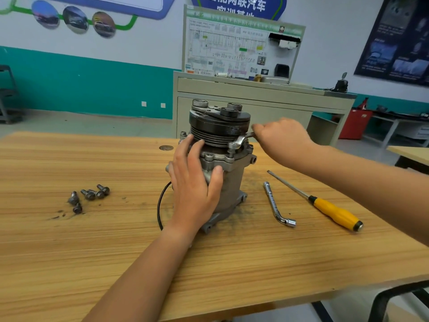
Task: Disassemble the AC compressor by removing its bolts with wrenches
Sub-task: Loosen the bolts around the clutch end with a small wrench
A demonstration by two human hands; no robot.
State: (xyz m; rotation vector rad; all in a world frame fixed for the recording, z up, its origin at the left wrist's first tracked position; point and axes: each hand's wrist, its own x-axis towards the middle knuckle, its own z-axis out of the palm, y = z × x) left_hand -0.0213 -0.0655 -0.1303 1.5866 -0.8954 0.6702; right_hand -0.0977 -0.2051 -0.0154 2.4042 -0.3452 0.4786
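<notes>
1. Workshop classroom with a teal-and-white wall, and a wooden table (69, 252) carrying everything.
2. Toward the table's left edge sits a small cluster of loose bolts (89, 195), so my guess is a good share are already out.
3. The AC compressor (232, 187) stands upright mid-table, nearer the far edge, pulley on top. The left hand (195, 182) lies flat against its body, fingers straight and spread, bracing it.
4. A wrench (242, 139) sits on a raised bolt (231, 146) at the flange just under the pulley. The right hand (281, 135) is curled round the wrench's handle.
5. Toward the right edge an L-shaped socket wrench (274, 203) and a yellow-handled screwdriver (334, 211) lie side by side, untouched.
6. Step in hand, I reckon, is backing that flange bolt out. Next it needs short swings, since the pulley crowds the wrench, with the body held firm against tipping, then finishing by fingers.
7. Writing: the blue wall sign (239, 5) is cut off at the top, but 网联汽车 reads. The wiring-diagram board (232, 47) shows "HV", and the rest is too small. No brand is legible on the tools.
</notes>
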